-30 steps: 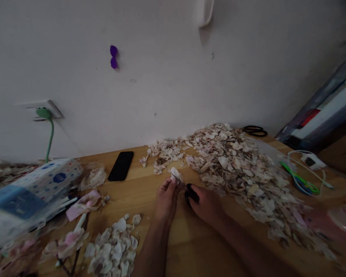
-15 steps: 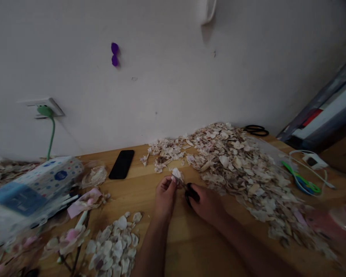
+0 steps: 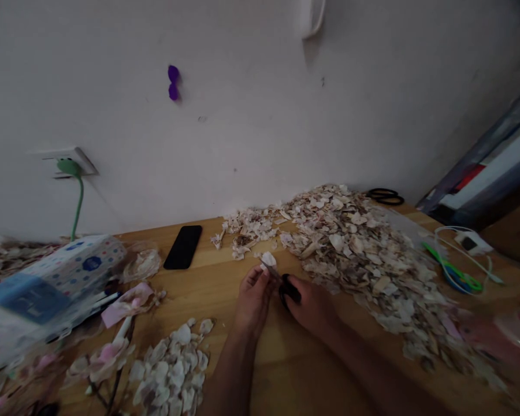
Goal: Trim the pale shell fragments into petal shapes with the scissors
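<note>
Between the fingertips of my left hand (image 3: 253, 297) is a small whitish petal-like piece (image 3: 268, 260), pinched at its lower edge. My right hand (image 3: 314, 306) is closed round the black handles of a pair of scissors (image 3: 291, 290). The blades lie across the piece, close to my left fingertips. Beyond my right hand spreads a big heap of dry, pale petal-like flakes (image 3: 351, 242). A smaller pile of rounder whitish pieces (image 3: 173, 370) lies left of my left forearm.
A black phone (image 3: 182, 247) lies at the back left, near a dotted tissue pack (image 3: 60, 283) and pink artificial flowers (image 3: 108, 352). Black-handled scissors (image 3: 385, 196) rest by the wall. On the right are green-handled scissors (image 3: 455, 271) and a white charger with cable (image 3: 472, 241).
My left hand has turned and shifted slightly right, so the whitish piece shows more fully behind the blades. My right hand has barely moved.
</note>
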Demonstrator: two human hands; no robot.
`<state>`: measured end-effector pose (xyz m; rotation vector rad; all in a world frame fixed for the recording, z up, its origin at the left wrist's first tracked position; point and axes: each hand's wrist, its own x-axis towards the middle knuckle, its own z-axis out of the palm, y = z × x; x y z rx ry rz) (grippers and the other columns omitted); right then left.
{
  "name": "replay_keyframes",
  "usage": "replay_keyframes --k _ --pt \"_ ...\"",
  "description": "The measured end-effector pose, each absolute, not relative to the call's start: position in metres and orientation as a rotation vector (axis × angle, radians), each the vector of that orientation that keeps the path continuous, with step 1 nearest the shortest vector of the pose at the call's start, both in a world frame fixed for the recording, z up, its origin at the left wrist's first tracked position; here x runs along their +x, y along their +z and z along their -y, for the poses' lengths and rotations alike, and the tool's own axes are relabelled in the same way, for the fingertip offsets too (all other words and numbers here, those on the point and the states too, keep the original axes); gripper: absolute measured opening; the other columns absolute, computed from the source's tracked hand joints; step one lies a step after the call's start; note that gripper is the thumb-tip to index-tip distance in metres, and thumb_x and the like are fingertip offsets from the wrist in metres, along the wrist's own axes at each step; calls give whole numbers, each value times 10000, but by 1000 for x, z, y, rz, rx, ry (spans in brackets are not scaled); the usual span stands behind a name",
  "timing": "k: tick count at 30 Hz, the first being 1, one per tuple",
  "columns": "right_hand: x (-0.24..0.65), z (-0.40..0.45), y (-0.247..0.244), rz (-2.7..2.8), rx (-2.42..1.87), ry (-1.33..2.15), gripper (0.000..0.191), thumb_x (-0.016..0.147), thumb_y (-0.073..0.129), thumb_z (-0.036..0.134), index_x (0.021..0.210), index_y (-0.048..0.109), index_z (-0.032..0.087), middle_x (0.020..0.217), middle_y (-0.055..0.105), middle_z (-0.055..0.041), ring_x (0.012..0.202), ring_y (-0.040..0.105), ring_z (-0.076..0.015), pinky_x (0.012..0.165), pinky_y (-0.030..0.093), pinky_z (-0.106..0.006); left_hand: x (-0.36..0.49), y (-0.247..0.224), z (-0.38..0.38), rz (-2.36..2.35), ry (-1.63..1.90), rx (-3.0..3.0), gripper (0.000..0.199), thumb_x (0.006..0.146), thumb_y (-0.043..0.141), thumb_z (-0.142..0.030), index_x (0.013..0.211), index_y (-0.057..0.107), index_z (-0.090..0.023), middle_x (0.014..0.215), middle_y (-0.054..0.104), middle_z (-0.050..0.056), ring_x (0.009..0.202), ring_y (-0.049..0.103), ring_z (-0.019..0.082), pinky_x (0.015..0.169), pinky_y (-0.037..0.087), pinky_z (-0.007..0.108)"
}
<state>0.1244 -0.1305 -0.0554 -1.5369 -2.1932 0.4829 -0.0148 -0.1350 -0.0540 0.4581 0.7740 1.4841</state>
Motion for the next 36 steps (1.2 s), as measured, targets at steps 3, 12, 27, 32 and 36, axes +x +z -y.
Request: replay_keyframes --k 3,12,27,32,36 --pt "124 131 -55 2200 -1545 479 137 797 499 267 897 584 227 817 690 -30 751 633 -204 613 351 -268 -13 -52 135 -767 1529 389 230 665 772 -265 809 636 -149 703 637 -5 613 580 66 639 468 179" --pt "123 133 -55 2203 -1559 457 144 821 506 310 909 588 231 802 688 -30 729 630 -198 601 343 -267 -20 -56 131 -889 1588 455 270 633 786 -284 805 617 -163 709 654 -17 604 585 68 650 465 195" --pt "123 132 -53 2217 -1561 450 167 831 498 322 934 593 232 828 693 -29 744 634 -198 602 340 -264 -25 -56 130 -1074 1602 698 255 656 760 -321 817 648 -157 736 651 5 629 581 91 655 460 215" --pt "123 132 -54 2211 -1559 449 145 830 491 309 905 588 232 799 691 -23 730 636 -197 594 341 -264 -18 -55 132 -855 1511 508 273 662 763 -317 844 656 -143 773 657 24 669 592 94 690 472 220" --pt "123 132 -55 2223 -1556 439 136 827 491 306 891 586 234 802 690 -20 729 634 -194 602 345 -262 -15 -51 134 -832 1549 437 233 655 772 -302 774 653 -141 703 636 1 618 567 71 654 459 189"
